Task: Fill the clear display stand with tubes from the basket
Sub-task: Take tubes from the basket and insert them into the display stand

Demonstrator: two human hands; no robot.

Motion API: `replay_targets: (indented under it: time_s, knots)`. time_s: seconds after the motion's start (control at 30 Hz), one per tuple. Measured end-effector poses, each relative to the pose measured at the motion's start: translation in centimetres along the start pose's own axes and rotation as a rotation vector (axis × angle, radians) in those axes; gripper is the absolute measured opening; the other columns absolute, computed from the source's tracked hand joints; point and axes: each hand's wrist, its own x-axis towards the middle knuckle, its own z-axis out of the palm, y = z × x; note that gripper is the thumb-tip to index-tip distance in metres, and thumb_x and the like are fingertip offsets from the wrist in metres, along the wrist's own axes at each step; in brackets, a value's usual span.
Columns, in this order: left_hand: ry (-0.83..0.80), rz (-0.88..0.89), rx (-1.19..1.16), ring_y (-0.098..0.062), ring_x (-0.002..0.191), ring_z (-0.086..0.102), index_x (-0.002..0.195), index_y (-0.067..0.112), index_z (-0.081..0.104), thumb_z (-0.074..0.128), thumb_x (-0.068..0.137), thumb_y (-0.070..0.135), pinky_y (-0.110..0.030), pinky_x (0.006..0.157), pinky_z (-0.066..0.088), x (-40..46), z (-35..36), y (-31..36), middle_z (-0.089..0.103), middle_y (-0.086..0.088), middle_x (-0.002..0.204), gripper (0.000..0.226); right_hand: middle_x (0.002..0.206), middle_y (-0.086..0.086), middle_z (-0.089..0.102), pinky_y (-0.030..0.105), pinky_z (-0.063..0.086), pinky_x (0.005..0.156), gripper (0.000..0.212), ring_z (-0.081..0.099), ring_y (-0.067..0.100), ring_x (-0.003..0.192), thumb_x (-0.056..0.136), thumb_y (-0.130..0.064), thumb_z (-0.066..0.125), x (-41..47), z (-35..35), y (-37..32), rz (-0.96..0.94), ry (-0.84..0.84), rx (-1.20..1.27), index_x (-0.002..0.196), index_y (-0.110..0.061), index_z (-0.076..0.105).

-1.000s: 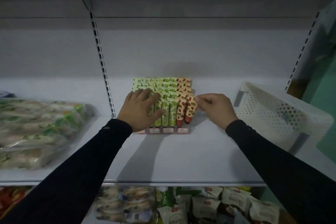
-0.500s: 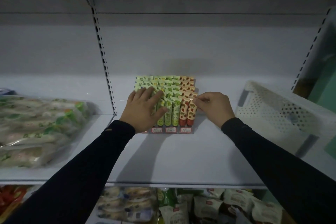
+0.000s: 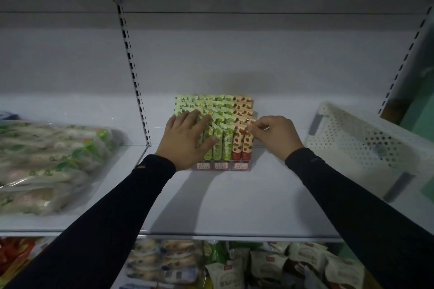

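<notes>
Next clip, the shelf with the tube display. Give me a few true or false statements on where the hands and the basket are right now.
1. The left hand lies flat on the green tubes. True.
2. The right hand is inside the white basket. False: it pinches the top of a red tube in the display stand.
3. The basket sits right of the stand. True.
4. The red tubes fill the stand's left side. False: they are on its right.

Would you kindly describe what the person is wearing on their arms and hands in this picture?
Both arms are covered by long, close-fitting dark sleeves, black or very dark navy in this dim light, which end at the wrists. The left hand and the right hand are bare: no gloves, rings or watch show. A small pale mark sits near the left sleeve's cuff.
</notes>
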Motion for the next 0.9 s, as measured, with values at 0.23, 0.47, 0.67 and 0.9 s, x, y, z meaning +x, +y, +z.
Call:
replay_targets:
  time_s: [0.23,0.47,0.67,0.9]
  knots:
    - [0.007,0.006,0.003,-0.028,0.147,0.016,0.152,0.031,0.026,0.006,0.081,0.073,-0.044,0.118,0.006,0.1,0.1,-0.1,0.025,-0.007,0.159,0.085,0.092,0.001,0.073,0.022,0.044,0.073,0.026,0.063,0.011,0.084,0.090,-0.033,0.066,0.0,-0.1,0.2,0.022,-0.026,0.036,0.094,-0.009,0.075]
    - [-0.001,0.022,0.024,-0.030,0.146,0.018,0.151,0.030,0.027,0.011,0.081,0.072,-0.047,0.118,0.009,0.1,0.1,-0.2,0.026,-0.008,0.158,0.084,0.090,0.001,0.073,0.041,0.054,0.085,0.029,0.068,0.015,0.086,0.092,-0.035,0.063,-0.5,0.0,0.2,0.048,-0.049,0.098,0.090,-0.008,0.073]
    - [-0.003,0.034,-0.004,-0.029,0.146,0.016,0.152,0.028,0.025,0.032,0.086,0.062,-0.046,0.118,0.007,0.0,-0.3,-0.2,0.025,-0.008,0.158,0.074,0.094,-0.001,0.072,0.022,0.046,0.077,0.023,0.062,0.009,0.083,0.092,-0.033,0.064,-0.8,-0.6,-1.0,0.000,0.097,0.005,0.096,-0.013,0.074]
    - [0.111,-0.013,-0.267,-0.028,0.140,0.030,0.147,0.016,0.039,0.044,0.083,0.049,-0.044,0.117,0.023,-0.8,-2.8,-1.3,0.039,-0.011,0.151,0.072,0.090,-0.001,0.065,0.017,0.046,0.074,0.018,0.058,0.010,0.079,0.091,-0.029,0.064,-1.1,-0.2,-3.5,-0.243,0.110,-0.065,0.096,-0.015,0.074]
